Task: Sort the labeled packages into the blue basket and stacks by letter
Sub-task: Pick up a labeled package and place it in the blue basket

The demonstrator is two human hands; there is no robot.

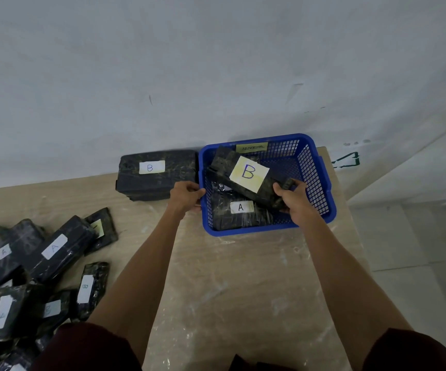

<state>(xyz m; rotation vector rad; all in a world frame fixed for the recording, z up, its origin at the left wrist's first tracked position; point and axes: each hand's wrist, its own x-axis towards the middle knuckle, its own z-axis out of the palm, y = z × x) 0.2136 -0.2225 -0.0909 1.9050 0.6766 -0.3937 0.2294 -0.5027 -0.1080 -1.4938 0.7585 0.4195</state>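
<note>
Over the blue plastic basket [246, 231], the dark wrapped package marked B [248, 174] tilts, held by one end in the curled right grip [294, 200], and could slip out crooked while the left grip [187, 195] holds the rim.

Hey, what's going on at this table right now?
A person is sorting dark wrapped packages. Their right hand holds a dark wrapped package with a large B label, tilted over the blue plastic mesh basket, while the left hand grips the basket's left rim. A package labelled A already lies inside. A stack labelled B sits left of the basket, and an unsorted pile waits at the table's left.
</note>
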